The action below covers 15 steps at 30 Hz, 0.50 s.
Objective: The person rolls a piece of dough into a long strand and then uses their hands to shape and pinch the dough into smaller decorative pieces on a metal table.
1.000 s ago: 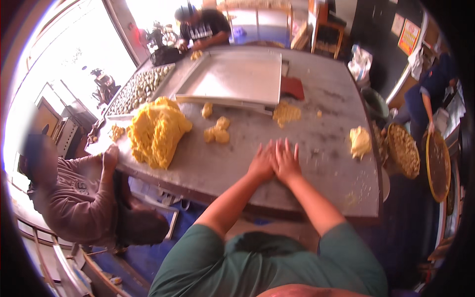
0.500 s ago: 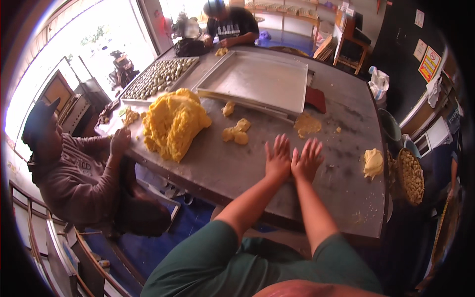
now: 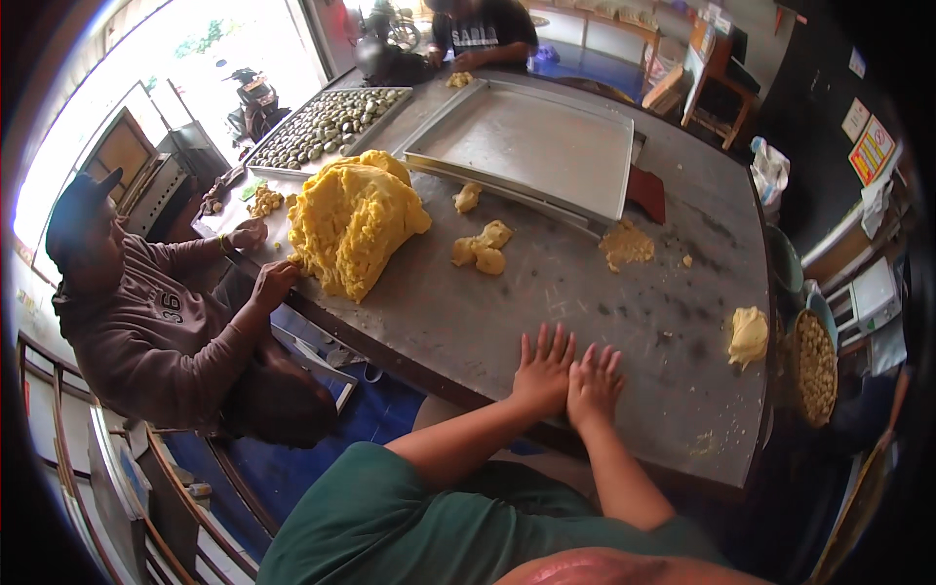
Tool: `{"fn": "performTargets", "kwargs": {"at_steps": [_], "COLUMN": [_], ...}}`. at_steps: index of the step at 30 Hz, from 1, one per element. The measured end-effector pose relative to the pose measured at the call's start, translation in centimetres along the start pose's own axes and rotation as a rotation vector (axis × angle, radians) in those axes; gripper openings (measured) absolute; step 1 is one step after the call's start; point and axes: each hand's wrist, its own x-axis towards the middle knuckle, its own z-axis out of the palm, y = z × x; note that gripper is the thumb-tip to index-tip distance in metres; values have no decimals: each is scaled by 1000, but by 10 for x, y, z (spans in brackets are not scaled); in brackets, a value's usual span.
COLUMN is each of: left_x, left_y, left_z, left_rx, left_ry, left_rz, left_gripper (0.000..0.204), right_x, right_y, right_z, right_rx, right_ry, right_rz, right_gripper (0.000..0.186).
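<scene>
Both of my hands lie palm down side by side near the front edge of the dark metal table (image 3: 458, 341). On my left hand (image 3: 544, 373) the fingers are stretched out and a little apart. My right hand (image 3: 594, 388) touches it along the thumb side, its fingers also extended. Whether anything is beneath the palms stays hidden. Beyond them rest flattened pieces of yellow dough (image 3: 484, 248) and a smaller dough lump (image 3: 467, 198). A thin crumbly dough patch (image 3: 626, 246) sticks to the surface ahead, and a pale dough ball (image 3: 749, 336) sits to the right.
A big yellow dough mound (image 3: 356, 224) stands at left, beside a seated co-worker (image 3: 166, 322) whose hand reaches it. Behind are an upturned-edge metal tray (image 3: 526, 146) and a tray of small dark rounded pieces (image 3: 331, 127). Another person (image 3: 483, 39) works at the far side.
My hands have drawn back toward me, still flat and side by side. The seated co-worker's near hand has moved to the base of the dough mound. The whole view has shifted slightly.
</scene>
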Motion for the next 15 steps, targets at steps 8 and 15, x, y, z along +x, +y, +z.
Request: {"fn": "performTargets", "kwargs": {"at_steps": [8,15], "left_x": [53,-17], "left_y": [-30,-31], "left_z": [-2,2], "left_rx": [81,183], "left_ry": [298,163], "left_rz": [299,179], "left_gripper": [63,59], "right_x": [60,-28], "right_y": [42,15], "right_z": [10,-24], "right_rx": [-276,-243], "right_ry": [360,-113], "right_rz": [-367,-173], "right_gripper": [74,73]}}
